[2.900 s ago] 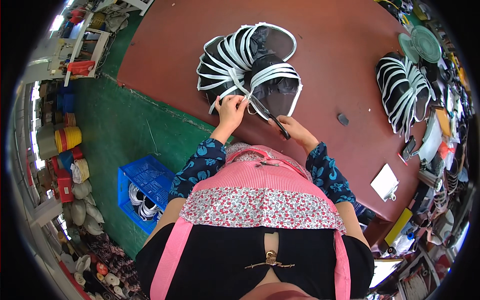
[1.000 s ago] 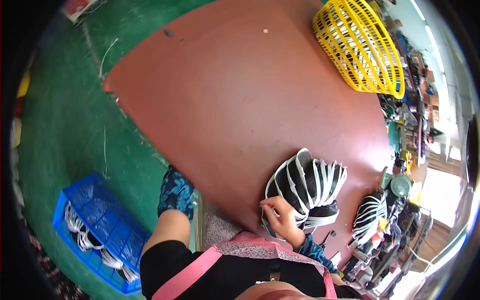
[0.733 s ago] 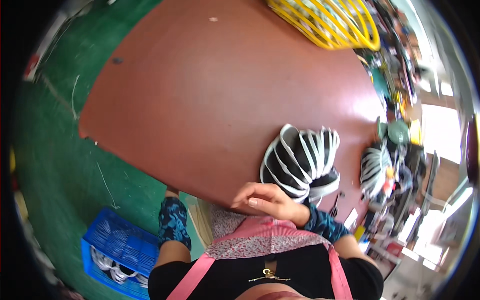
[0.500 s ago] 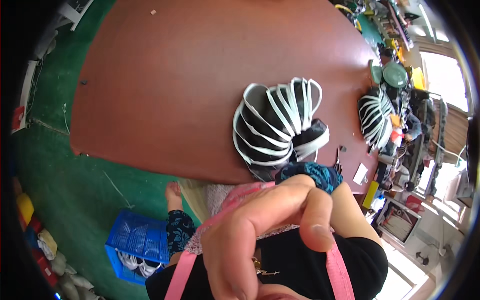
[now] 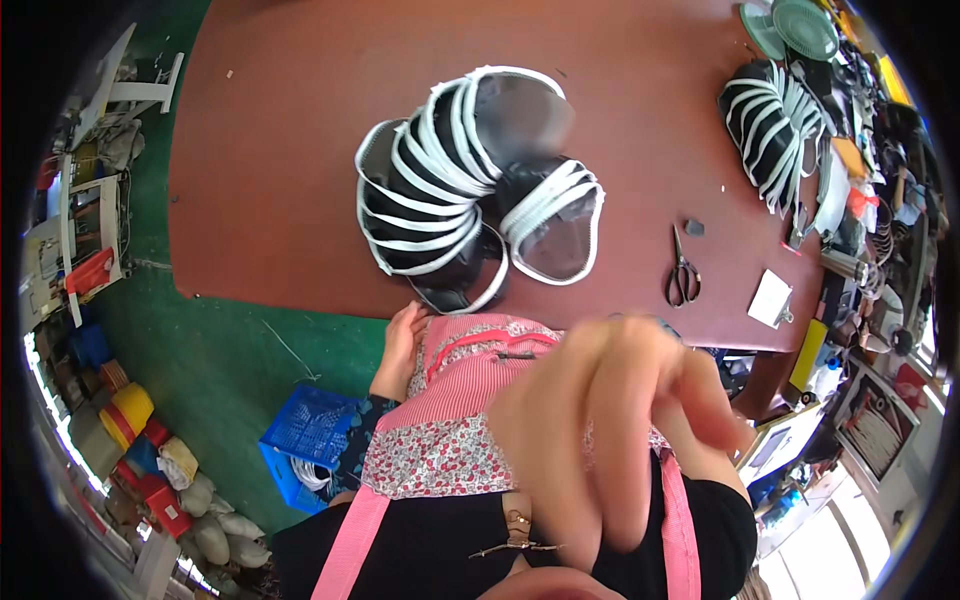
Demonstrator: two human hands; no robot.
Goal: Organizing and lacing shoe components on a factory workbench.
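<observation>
A curved, fanned stack of black mesh pieces with white edging (image 5: 430, 190) lies on the table in front of me. Its loops curl round, and one end bends back toward the right. My left hand (image 5: 403, 338) is at the table's near edge, just below the stack, fingers stretched out and nothing visible in them. Raised close to the camera, my right hand (image 5: 620, 430) looks large and a little blurred. Its fingers bend downward with the thumb apart, and I see nothing held in it.
Black scissors (image 5: 681, 272) lie right of the stack beside a small dark block (image 5: 694, 227). A white card (image 5: 769, 298) is near the right edge of the brown table (image 5: 280, 200). Another white-edged black stack (image 5: 775, 130) sits far right. A blue crate (image 5: 305, 440) stands on the floor.
My right hand has shifted right in view. My left hand has come up to the table's edge. The stack appears further left and more spread, and the whole scene has shifted with the head.
</observation>
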